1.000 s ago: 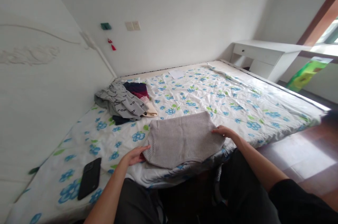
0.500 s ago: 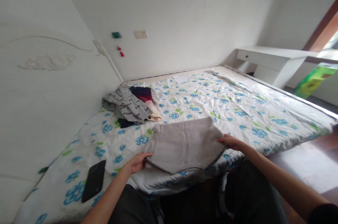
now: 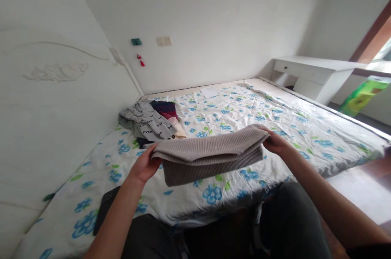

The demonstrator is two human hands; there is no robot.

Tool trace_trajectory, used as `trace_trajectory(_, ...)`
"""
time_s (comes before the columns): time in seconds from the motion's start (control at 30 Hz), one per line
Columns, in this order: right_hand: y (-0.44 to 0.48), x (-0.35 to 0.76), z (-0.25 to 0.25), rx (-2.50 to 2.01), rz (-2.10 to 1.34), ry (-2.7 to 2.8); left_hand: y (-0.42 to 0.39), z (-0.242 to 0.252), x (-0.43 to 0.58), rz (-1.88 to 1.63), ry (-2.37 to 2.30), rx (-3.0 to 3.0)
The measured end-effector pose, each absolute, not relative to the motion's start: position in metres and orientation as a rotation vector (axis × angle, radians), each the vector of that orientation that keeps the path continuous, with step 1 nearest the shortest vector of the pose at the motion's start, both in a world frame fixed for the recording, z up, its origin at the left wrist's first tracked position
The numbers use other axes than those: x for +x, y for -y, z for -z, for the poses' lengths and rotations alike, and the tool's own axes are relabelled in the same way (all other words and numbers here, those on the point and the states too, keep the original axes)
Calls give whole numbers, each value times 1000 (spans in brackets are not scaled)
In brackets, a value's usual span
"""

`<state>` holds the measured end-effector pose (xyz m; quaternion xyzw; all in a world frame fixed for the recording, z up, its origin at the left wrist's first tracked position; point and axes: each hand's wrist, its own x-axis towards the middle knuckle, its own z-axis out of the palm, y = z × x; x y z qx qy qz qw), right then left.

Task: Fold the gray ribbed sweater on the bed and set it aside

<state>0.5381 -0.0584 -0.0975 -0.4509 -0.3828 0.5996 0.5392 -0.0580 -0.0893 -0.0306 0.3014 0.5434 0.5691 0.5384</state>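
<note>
Folded knit garment (image 3: 210,145) is held up over near side of flowered bed (image 3: 241,112), L hand (image 3: 146,165) gripping left end, R hand (image 3: 276,143) right end. Clothes pile (image 3: 149,122) far L; blk phone (image 3: 104,206) near L, partly behind L forearm (image 3: 117,218).

Bare left hand (image 3: 147,165): is gripping firmly
Bare right hand (image 3: 275,142): is gripping, pointing inward
Bare forearms (image 3: 117,210): are slanting inward

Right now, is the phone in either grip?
No: left grip and right grip hold the knit; the phone lies on the bed.
</note>
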Motion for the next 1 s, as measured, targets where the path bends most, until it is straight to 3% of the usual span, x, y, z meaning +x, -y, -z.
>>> trace_trajectory(0.13,38,542,90,-1011,-1368,876,84,23,-48,-1376,-1243,691)
trace_trajectory(0.27,57,557,137,-1187,-1401,868,116,74,-44,-1205,-1340,682)
trace_trajectory(0.4,104,579,208,-1819,-1478,953,161,152,-67,-654,-1543,855)
trace_trajectory(0.53,126,604,247,-2048,-1421,994,171,192,-103,-185,-1882,1194)
trace_trajectory(0.83,50,577,257,-1967,-1124,1366,88,182,-81,-738,-1824,1156)
trace_trajectory(1.0,11,549,270,-2054,-951,1379,49,194,-64,-863,-1785,1011)
